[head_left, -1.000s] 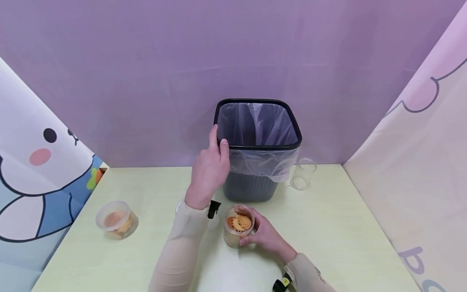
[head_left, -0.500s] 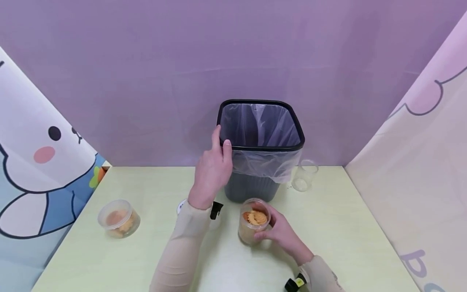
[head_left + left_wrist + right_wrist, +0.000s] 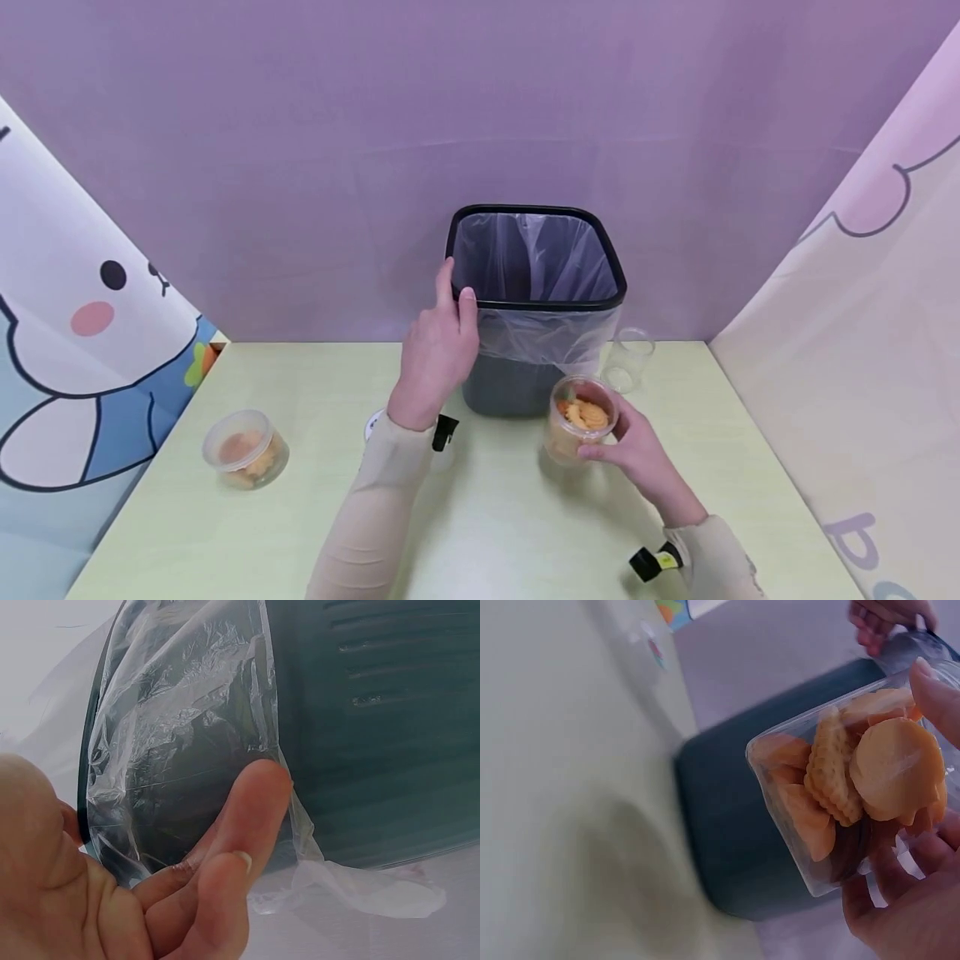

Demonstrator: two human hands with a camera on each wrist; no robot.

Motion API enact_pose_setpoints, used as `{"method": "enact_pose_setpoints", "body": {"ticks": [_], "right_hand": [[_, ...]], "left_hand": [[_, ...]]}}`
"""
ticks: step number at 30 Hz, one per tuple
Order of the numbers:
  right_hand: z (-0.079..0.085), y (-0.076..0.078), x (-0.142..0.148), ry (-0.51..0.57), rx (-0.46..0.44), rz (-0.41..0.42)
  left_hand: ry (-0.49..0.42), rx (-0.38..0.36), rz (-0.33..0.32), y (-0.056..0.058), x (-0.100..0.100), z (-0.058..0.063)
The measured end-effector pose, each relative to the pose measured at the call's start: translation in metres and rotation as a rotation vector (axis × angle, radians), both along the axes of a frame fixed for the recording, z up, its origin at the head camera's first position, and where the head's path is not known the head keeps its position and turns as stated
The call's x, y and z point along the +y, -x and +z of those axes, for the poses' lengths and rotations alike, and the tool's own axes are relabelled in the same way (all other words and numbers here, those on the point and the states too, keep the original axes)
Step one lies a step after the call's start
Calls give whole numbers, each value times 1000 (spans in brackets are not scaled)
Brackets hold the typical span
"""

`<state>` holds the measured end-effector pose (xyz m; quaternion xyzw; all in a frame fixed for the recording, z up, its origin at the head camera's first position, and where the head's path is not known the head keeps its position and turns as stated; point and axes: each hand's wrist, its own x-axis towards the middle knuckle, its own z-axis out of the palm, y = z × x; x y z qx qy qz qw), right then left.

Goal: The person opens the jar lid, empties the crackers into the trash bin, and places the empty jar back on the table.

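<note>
My right hand (image 3: 637,446) grips a clear plastic tub (image 3: 566,443) of cookies (image 3: 896,769), thumb on the near side and fingers behind. Raised off the table, the tub is in front of the trash can (image 3: 510,387), near its right side. Through its wall, round and ridged cookies show in the right wrist view. My left hand (image 3: 438,354) rests at the can's left rim, index finger and thumb fairly straight. Its other fingers (image 3: 255,814) touch the clear bag liner (image 3: 180,735) on the outer wall, slightly bent.
On the table's left stands another clear tub (image 3: 243,450) with cookies inside. A clear cup (image 3: 628,362) is behind the held tub, right of the can. Part of a small white round item (image 3: 371,425) shows beside the left sleeve. A purple backdrop (image 3: 337,208) rises behind.
The right hand has carried the tub of cookies rightward and up, from in front of the can toward its right side. The left hand stays at the rim.
</note>
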<state>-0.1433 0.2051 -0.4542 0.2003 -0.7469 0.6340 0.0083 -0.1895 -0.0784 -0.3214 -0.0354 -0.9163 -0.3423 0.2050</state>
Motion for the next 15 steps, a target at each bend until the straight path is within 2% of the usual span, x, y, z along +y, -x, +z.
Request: {"method": "enact_pose_setpoints", "body": {"ticks": [6,10,15], "right_hand": [[25,5,21,0,60,-62],[44,6,34,6,66,-118],[65,7,44,89,65,-151]], "left_hand": [[-2,-6,-1,0,0,1],[3,-4,-5,0,0,0],[16,7,-5,0,-1,-2]]}}
